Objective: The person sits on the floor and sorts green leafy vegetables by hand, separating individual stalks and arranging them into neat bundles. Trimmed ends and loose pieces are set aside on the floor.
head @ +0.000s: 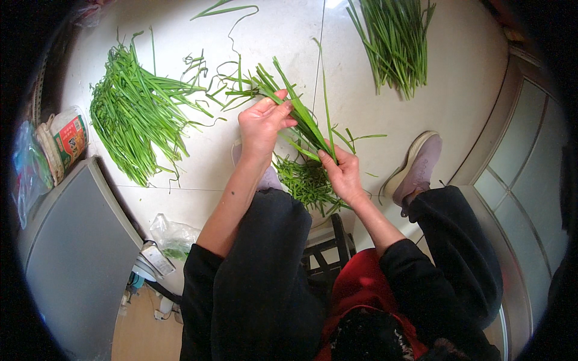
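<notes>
A small bunch of green garlic chives (303,118) lies slantwise between my hands, above the tiled floor. My right hand (341,173) is closed around its lower right end. Near the other end, my left hand (265,122) pinches leaves between thumb and fingers. Below the bunch, between my feet, is a heap of short green trimmings (305,180). A large loose pile of chives (135,113) spreads on the floor at the left. A neater bundle with its ends lined up (399,49) lies at the upper right. Thin scraps (196,67) are scattered between the two piles.
My shoes (420,162) rest on the floor either side of the trimmings. A grey cabinet or appliance (81,252) stands at left, with a printed sack (67,142) and plastic bag (30,167) beyond. Another clear bag (174,234) holds greens. A framed glass door (519,149) is at right.
</notes>
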The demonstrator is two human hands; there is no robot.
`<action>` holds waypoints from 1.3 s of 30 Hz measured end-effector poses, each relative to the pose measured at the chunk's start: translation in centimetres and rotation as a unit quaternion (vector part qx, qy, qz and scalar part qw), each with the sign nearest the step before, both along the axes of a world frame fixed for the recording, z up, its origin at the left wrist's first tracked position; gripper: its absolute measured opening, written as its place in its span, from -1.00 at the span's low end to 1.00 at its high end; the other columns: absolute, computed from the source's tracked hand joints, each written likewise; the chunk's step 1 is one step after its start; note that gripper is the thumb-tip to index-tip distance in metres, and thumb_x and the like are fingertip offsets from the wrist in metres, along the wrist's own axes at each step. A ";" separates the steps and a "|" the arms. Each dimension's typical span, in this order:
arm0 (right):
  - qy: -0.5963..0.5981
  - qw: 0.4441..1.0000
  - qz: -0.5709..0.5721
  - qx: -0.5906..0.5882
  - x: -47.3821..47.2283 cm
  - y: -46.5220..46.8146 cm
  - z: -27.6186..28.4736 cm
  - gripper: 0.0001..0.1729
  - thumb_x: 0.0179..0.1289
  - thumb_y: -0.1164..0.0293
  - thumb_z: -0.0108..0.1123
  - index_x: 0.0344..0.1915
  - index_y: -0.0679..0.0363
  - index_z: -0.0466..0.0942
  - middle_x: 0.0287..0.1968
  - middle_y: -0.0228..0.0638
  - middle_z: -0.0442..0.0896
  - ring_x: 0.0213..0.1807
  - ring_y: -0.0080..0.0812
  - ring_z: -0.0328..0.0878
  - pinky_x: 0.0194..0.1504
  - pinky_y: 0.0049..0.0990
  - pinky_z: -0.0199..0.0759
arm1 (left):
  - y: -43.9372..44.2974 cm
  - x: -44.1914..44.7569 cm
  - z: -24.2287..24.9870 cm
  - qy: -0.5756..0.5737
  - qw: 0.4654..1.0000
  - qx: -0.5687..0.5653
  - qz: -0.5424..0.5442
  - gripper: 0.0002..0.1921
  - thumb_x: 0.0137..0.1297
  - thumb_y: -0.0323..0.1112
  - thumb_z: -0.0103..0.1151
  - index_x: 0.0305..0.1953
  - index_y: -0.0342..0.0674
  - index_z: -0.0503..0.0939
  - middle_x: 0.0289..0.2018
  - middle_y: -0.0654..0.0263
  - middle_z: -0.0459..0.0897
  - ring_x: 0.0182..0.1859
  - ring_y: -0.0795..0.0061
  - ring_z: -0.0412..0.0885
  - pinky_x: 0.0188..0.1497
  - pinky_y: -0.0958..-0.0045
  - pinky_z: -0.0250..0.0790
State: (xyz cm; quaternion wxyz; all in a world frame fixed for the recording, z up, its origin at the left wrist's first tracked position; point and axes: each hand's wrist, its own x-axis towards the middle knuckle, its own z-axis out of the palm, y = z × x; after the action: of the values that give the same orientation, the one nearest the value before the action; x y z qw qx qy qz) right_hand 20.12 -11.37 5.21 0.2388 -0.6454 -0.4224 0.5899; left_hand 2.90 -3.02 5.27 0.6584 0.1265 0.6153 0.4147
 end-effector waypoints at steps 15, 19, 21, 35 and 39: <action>-0.006 0.999 0.045 -0.024 0.2 -0.2 0.1 -0.67 0.28 0.46 0.12 0.01 0.35 0.51 -0.36 -0.11 0.67 -0.37 -0.59 0.50 -0.28 -0.49 0.43 | 0.2 -1.0 -0.3 -0.119 0.992 -0.010 0.046 -0.85 0.27 -0.45 0.10 -0.21 -0.40 0.55 -0.31 0.26 0.60 -0.35 0.54 0.53 -0.29 0.51 0.39; -0.005 0.999 0.037 -0.011 0.0 -0.5 -0.3 -0.69 0.31 0.43 0.13 0.01 0.34 0.52 -0.50 -0.34 0.53 -0.45 -0.65 0.37 -0.38 -0.56 0.34 | 0.2 -1.0 -0.5 -0.090 0.993 -0.051 0.056 -0.86 0.24 -0.38 0.16 -0.28 -0.35 0.58 -0.43 0.36 0.57 -0.44 0.65 0.44 -0.42 0.60 0.23; -0.005 0.999 0.039 0.001 0.1 -0.7 -0.4 -0.69 0.32 0.42 0.13 0.00 0.34 0.52 -0.57 -0.45 0.48 -0.48 -0.67 0.32 -0.42 -0.59 0.30 | 0.5 -1.0 -0.4 -0.047 0.995 -0.072 0.046 -0.83 0.24 -0.33 0.17 -0.31 -0.35 0.59 -0.53 0.43 0.51 -0.51 0.70 0.35 -0.49 0.61 0.16; -0.074 0.988 0.133 0.033 0.7 -1.8 -1.5 -0.67 0.25 0.49 0.12 0.02 0.31 0.51 -0.32 0.01 0.64 -0.39 -0.24 0.57 -0.27 -0.41 0.43 | 3.7 -1.7 0.3 0.075 0.980 -0.047 -0.181 -0.72 0.26 -0.18 0.19 -0.11 -0.22 0.67 -0.61 0.61 0.40 -0.60 0.78 0.14 -0.56 0.66 0.06; -0.062 0.989 0.119 0.055 0.5 -1.2 -1.1 -0.68 0.25 0.49 0.11 0.01 0.31 0.51 -0.35 0.02 0.62 -0.41 -0.26 0.56 -0.29 -0.43 0.43 | 3.0 -2.1 -0.7 0.049 0.990 -0.046 -0.121 -0.78 0.25 -0.27 0.19 -0.14 -0.19 0.68 -0.67 0.58 0.35 -0.63 0.77 0.14 -0.55 0.68 0.05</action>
State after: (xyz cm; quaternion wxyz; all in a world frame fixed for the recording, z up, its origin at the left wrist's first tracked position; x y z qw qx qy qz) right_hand 20.67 -12.61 4.14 0.1758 -0.6115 -0.5420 0.5490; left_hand 0.84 -0.01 4.56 0.6781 0.1895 0.6454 0.2963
